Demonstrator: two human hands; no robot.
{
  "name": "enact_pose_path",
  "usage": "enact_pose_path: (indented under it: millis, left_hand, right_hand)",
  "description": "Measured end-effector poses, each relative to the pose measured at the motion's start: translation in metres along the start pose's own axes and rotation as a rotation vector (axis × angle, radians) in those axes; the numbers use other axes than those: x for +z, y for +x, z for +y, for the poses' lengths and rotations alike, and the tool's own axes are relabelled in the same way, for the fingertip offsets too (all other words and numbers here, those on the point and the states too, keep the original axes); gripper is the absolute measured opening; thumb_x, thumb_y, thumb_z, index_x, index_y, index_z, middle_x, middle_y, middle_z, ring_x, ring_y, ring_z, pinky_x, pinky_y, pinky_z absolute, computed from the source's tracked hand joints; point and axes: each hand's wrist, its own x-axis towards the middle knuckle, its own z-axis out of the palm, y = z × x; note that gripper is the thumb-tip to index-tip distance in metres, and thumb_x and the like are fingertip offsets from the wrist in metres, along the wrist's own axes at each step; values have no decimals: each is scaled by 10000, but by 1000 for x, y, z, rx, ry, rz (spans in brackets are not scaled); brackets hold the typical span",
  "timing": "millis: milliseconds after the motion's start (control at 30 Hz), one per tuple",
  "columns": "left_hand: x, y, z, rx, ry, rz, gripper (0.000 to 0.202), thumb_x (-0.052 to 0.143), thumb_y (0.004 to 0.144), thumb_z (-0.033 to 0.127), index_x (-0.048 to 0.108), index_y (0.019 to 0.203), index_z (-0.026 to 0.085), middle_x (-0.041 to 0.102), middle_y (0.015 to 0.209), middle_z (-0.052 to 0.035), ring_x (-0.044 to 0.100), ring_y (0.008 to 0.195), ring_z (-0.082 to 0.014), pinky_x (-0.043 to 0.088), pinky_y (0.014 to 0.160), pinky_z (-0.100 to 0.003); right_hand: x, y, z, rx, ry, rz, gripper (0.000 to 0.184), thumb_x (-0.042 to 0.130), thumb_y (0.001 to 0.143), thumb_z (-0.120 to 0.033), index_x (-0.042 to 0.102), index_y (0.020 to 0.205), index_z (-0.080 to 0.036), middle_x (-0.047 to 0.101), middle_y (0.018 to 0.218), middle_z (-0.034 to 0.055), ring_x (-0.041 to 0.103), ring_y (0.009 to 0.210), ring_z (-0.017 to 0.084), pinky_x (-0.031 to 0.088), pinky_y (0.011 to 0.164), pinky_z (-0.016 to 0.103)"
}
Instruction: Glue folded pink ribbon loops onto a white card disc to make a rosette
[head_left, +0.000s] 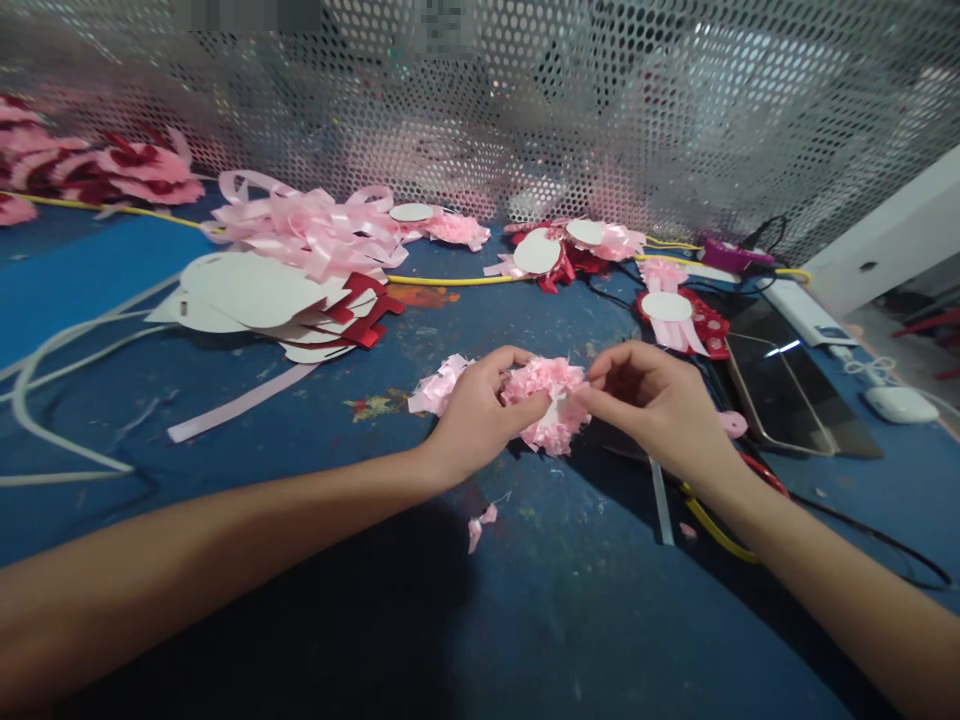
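Between my two hands is a frilly pink ribbon rosette with a whitish centre, held just over the blue table. My left hand grips it from the left, thumb laid across its front. A pale pink ribbon piece sticks out behind that hand. On the right side, my right hand pinches the rosette's edge between thumb and fingertips; what exactly is in the pinch is too small to make out. Pink ribbon scraps lie on the table below the hands.
Left of centre are a stack of white card pieces and a heap of pink ribbon loops. Rosettes with white discs line the back by a perforated metal screen. A dark phone, pliers handles and cables are at right.
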Motion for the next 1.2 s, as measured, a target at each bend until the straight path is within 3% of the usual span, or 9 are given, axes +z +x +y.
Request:
enact_pose_path:
  millis: [267,400,467,500,600,733,867,1033,1200]
  left_hand:
    - [0,0,1,45,18,-60,136,614,730,221,568,849,175,535,723,39,441,590,-87,372,560,-215]
    - [-2,5,-4,-19,17,32,164,617,718,217,579,868,162,562,746,21,500,663,-117,407,629,-242]
    - [-3,7,-9,-40,-6,105,285,646,693,220,589,966,158,600,835,-5,536,734,-137,430,682,-263]
    - [-4,8,-12,-41,-16,135,352,662,680,220,587,1018,158,616,898,-23,550,781,-149,440,715,-276]
    - [-4,10,-18,-44,-45,166,422,674,667,218,589,1076,165,630,999,-54,567,861,-174,456,754,-300]
    - [-2,10,-16,-105,-208,124,345,639,663,194,599,1005,168,624,860,-23,567,732,-145,464,639,-267]
    - [-2,8,-6,-253,-480,116,364,632,660,182,568,1018,177,603,820,-9,553,660,-115,466,603,-253]
    - [-5,10,0,-335,-716,53,386,572,640,83,603,1016,162,659,952,-51,616,828,-158,514,752,-316]
    - [-6,13,-1,-344,-779,-47,426,554,621,34,648,1020,150,691,1023,-88,630,953,-216,507,861,-394]
  right_hand:
    - [4,-4,-8,-56,-270,86,118,652,725,-196,543,768,-192,574,641,-45,501,521,80,424,510,223]
    - [-34,7,-14,-75,-399,15,173,651,773,-366,586,790,-206,621,650,-13,555,541,115,443,507,250]
    - [-62,10,-7,-103,-689,-94,194,620,787,-409,636,858,-228,675,751,22,585,585,146,449,523,283]
    - [-74,10,0,-137,-850,-167,211,608,783,-406,644,902,-235,690,805,38,601,615,162,456,536,300]
    - [-95,3,29,-156,-985,-244,267,665,629,-255,643,884,-181,680,834,91,630,704,228,480,598,352]
    - [-84,-8,52,-166,-1129,-254,231,554,588,-135,600,811,-176,610,789,78,599,717,241,458,614,359]
    - [-69,-11,41,-161,-1192,-126,256,508,652,-143,567,901,-166,589,908,118,572,635,230,378,495,329]
    - [-61,-20,12,-368,-944,151,147,565,767,-231,517,907,-234,579,846,89,579,734,248,434,598,351]
    - [-42,-39,2,-368,-654,68,81,604,821,-301,532,821,-262,544,676,-9,529,569,164,403,527,291]
